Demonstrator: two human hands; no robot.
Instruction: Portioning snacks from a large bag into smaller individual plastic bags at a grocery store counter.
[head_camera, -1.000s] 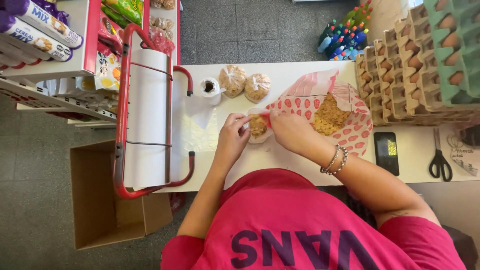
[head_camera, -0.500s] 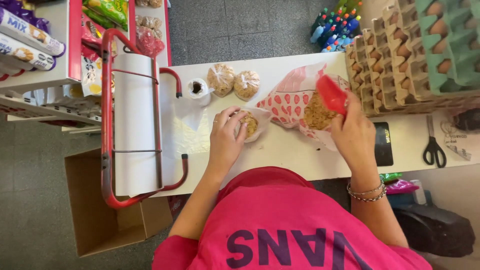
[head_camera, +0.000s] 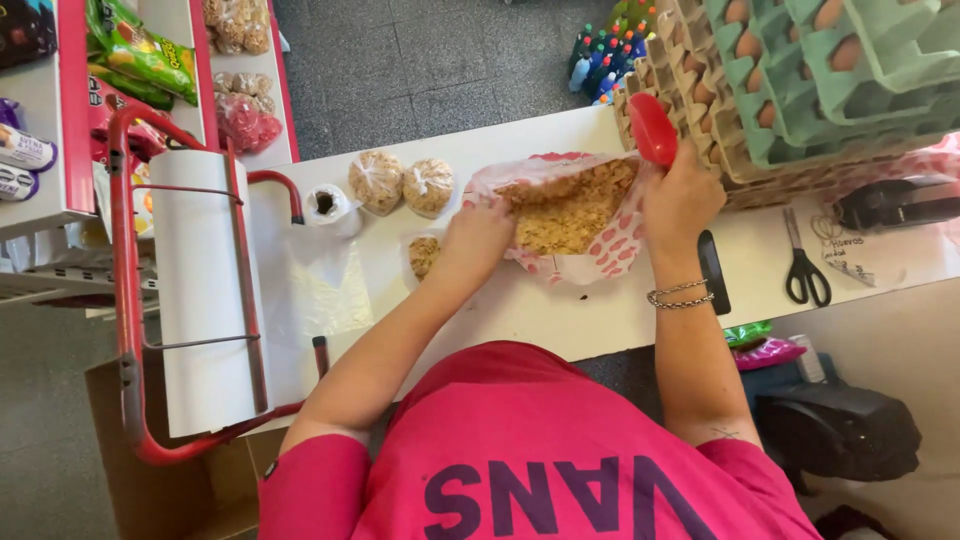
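The right hand (head_camera: 680, 200) is closed around the handle of a red plastic scoop (head_camera: 652, 128), which points up toward the far edge of the white counter (head_camera: 520, 310). The scoop is just at the right rim of a large clear bag with red print (head_camera: 590, 250), and this bag lies open near the middle of the counter, full of golden cereal flakes (head_camera: 565, 205). The left hand (head_camera: 478, 235) rests on the left rim of the large bag, with fingers curled on the plastic; I cannot tell if they pinch it firmly. Just beside this hand, toward the left, a small clear bag with some flakes (head_camera: 424, 255) lies on the counter.

Near the far edge of the counter there are two tied small bags of flakes (head_camera: 400, 185), side by side, and next to them a roll of clear bags (head_camera: 328, 205). At the left end of the counter stands a red metal holder with a white paper roll (head_camera: 200, 300). To the right, stacked egg trays (head_camera: 800, 80) with eggs take the far right corner. In front of them lie black scissors (head_camera: 802, 270) and a dark flat object (head_camera: 712, 272), close to the right wrist with its bracelet (head_camera: 678, 295).
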